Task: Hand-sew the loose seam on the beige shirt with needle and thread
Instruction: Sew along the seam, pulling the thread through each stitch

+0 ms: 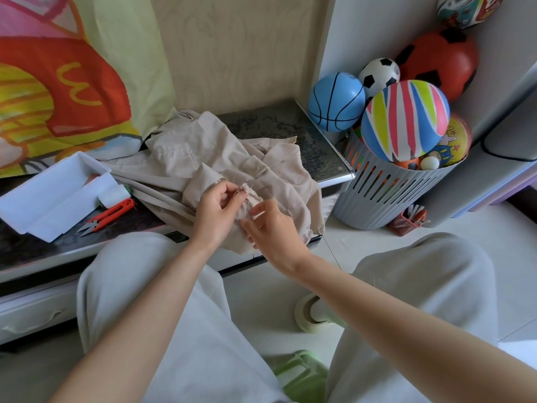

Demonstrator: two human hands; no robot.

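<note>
The left hand (pixel 216 210) is curling its fingers and pinching the frayed seam edge (pixel 245 191) of a crumpled beige cloth shirt (pixel 186 158) between thumb and forefinger. Just beside it, at its 4 o'clock, the right hand (pixel 273 226) is touching the same fold of cloth with its thumb and forefinger tips while its other fingers are spreading loosely. Whether those tips are clamping on anything cannot be told, and a needle is too small to make out.

The shirt is lying in a heap from the hands up toward 12 o'clock, covering much of a dark, glossy low worktop (pixel 276 126), with its near hem hanging over the front edge.

At 9 o'clock from the hands, a white rectangular plastic tray (pixel 66 199) is sitting on the worktop. A pair of orange-handled thread snips (pixel 113 213) is lying against the tray's near side. At 10 o'clock, a large bright printed cloth in red, yellow and pale green (pixel 58 82) is standing behind the tray.

At 2 o'clock, a grey slatted plastic basket (pixel 374 199) is standing on the pale tiled floor (pixel 348 242) beside the worktop. Toy balls are filling it: a ball striped in pink, blue, yellow and green (pixel 405 120), a blue basketball (pixel 335 101), a small black-and-white football (pixel 379 74) and a red-and-black ball (pixel 438 61).

At 6 o'clock, the person's knees in light grey trousers (pixel 139 286) are framing both bare forearms, and a pale green slipper (pixel 302 370) is showing on the floor between them.
</note>
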